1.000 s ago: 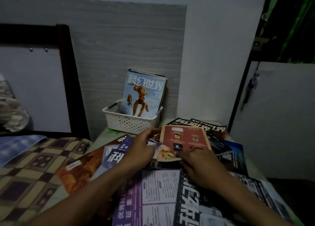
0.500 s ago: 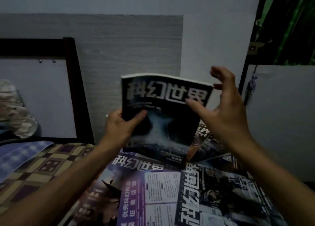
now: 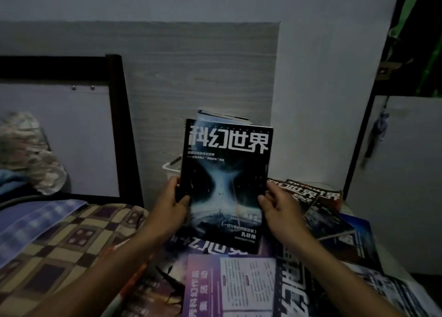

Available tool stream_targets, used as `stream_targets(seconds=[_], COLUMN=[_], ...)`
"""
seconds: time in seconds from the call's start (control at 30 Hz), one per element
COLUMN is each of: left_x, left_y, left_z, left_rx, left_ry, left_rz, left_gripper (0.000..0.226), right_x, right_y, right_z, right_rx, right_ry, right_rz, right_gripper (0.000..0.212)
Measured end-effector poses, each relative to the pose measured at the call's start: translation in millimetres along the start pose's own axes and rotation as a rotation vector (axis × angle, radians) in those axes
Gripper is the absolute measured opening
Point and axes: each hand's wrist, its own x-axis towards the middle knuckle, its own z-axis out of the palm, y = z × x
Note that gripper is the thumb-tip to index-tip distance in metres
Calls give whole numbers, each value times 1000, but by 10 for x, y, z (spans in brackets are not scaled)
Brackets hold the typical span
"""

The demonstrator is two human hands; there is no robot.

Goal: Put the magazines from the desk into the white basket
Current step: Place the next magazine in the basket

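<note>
While loose magazines [image 3: 248, 285] cover the table [image 3: 392, 261] across the lower frame, a black science-fiction magazine [image 3: 226, 182] stands upright at centre, gripped at its side edges by the left hand [image 3: 171, 209] and right hand [image 3: 281, 209], fingers closed on it. Behind it, the white basket [image 3: 170, 170] shows only a rim corner. Judged step: transfer; next, lower the magazine upright into the basket.

Glossy paper mag [image 3: 224, 185]; basket [image 3: 171, 170] prob. plastic.

Dim room — pale wall [image 3: 323, 53], grey woodgrain panel [image 3: 191, 77], dark bed frame [image 3: 117, 125], checkered blanket [image 3: 71, 240].
</note>
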Motion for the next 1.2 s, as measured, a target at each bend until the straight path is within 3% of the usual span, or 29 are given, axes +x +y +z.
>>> stream_targets(seconds=[0.13, 0.27, 0.47, 0.63, 0.77, 0.83, 0.97, 1.1, 1.2], left_x=[134, 628, 1572, 2010, 2024, 1985, 1973, 1820, 1631], left_y=[-130, 35, 235, -206, -657, -777, -797, -860, -860], left_z=[32, -43, -171, 55, 210, 296, 372, 349, 311], left_rx=[-32, -97, -77, 117, 282, 433, 494, 565, 676], left_ry=[131, 281, 257, 255, 171, 214, 317, 145, -5], left_rz=[72, 150, 265, 43, -168, -172, -161, -33, 100], left_gripper=[44, 39, 27, 30, 32, 27, 34, 34, 45], right_x=[205, 480, 1256, 1550, 1564, 1599, 1589, 1392, 1249], right_y=[39, -195, -383, 127, 486, 517, 472, 473, 486], right_z=[51, 103, 242, 718, 936, 943, 919, 935, 832], right_rx=[121, 185, 319, 312, -35, -109, -71, -108, -135], right_ry=[48, 187, 260, 250, 345, 388, 418, 346, 189], right_rz=[21, -145, -173, 55, 108, 112, 110, -32, -101], right_gripper=[30, 16, 20, 14, 10, 21, 32, 27, 29])
